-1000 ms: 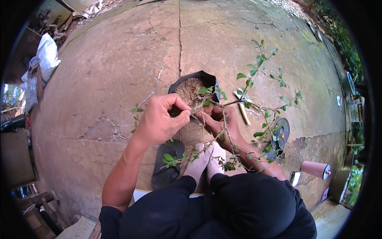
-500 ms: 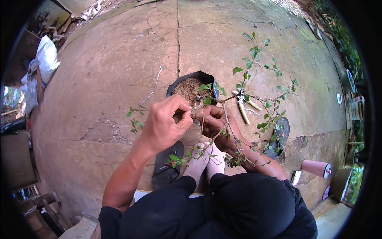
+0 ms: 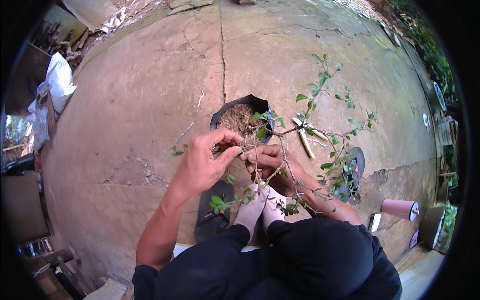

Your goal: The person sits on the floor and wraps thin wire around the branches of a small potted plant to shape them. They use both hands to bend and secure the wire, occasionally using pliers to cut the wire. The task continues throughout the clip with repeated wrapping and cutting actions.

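Observation:
My left hand is closed in a pinch at a thin stem beside the near rim of a black pot of brown, fibrous soil. Close against it, my right hand has curled fingers pinched at the same spot; the held part is small and partly covered by fingertips. A branching, leafy plant spreads from the pot to the right and down over my right forearm and feet. Pruning shears with pale yellow handles lie right of the pot, and a loose silver wire lies to its left.
Dark flip-flops lie on cracked concrete either side of my socked feet. A pink tumbler lies at right beside a phone. White sacks are at left, with boards and clutter at bottom left.
My hands, the pot and surroundings sit slightly lower in the picture. My right hand's fingers have shifted slightly at the pinched spot; both hands remain closed there.

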`<state>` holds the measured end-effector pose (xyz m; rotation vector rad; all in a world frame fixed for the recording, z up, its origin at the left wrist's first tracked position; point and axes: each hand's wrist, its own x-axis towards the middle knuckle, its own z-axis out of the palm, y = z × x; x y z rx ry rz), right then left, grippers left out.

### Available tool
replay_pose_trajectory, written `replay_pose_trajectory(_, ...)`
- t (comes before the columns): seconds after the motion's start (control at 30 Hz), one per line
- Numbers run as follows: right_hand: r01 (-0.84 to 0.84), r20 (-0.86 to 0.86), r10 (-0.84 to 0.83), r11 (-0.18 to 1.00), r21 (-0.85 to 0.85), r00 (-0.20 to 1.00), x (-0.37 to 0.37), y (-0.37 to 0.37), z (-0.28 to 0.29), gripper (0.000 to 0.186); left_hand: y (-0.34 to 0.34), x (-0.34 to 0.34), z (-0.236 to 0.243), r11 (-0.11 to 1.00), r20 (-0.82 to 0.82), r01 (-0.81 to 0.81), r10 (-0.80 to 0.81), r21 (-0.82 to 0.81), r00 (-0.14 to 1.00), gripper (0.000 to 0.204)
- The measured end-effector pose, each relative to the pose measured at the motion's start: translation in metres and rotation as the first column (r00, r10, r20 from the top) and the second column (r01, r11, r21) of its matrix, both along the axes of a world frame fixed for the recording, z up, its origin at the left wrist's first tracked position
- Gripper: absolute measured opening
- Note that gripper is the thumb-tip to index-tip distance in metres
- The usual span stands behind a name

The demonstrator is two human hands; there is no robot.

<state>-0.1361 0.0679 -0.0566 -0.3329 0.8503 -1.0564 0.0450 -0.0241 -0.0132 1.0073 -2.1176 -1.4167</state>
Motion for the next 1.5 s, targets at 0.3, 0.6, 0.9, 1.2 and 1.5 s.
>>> replay_pose_trajectory(0.3, 0.004, -0.102, -0.021, 0.986, -0.166, 0.995, -0.012, 0.001, -0.002, 0.021, 0.007, -0.008, 0.002, 0.97, -0.125, -0.06, 0.091, 0.234, 0.988, 0.013)
replay_pose_trajectory(0.6, -0.018, -0.284, -0.07, 0.954, -0.298, 0.956, -0.007, 0.005, -0.003, 0.016, 0.001, -0.026, 0.018, 0.995, 0.167, -0.069, 0.056, 0.069, 0.984, 0.033)
replay_pose_trajectory(0.9, -0.031, -0.249, -0.031, 0.97, -0.239, 0.968, -0.015, 0.004, -0.009, 0.019, -0.02, -0.019, 0.025, 0.935, 0.133, 0.148, -0.2, 0.321, 0.971, 0.021)
replay_pose_trajectory(1.2, 0.076, 0.117, -0.055, 0.979, -0.188, 0.992, -0.019, 0.002, -0.008, 0.02, -0.027, -0.013, 0.029, 0.917, 0.127, 0.133, -0.193, 0.375, 0.973, 0.024)
replay_pose_trajectory(1.5, 0.119, -0.367, -0.318, 0.873, -0.472, 0.874, 0.018, 0.002, -0.018, 0.017, -0.005, 0.012, 0.006, 0.926, -0.096, -0.075, 0.119, 0.371, 0.988, 0.028)
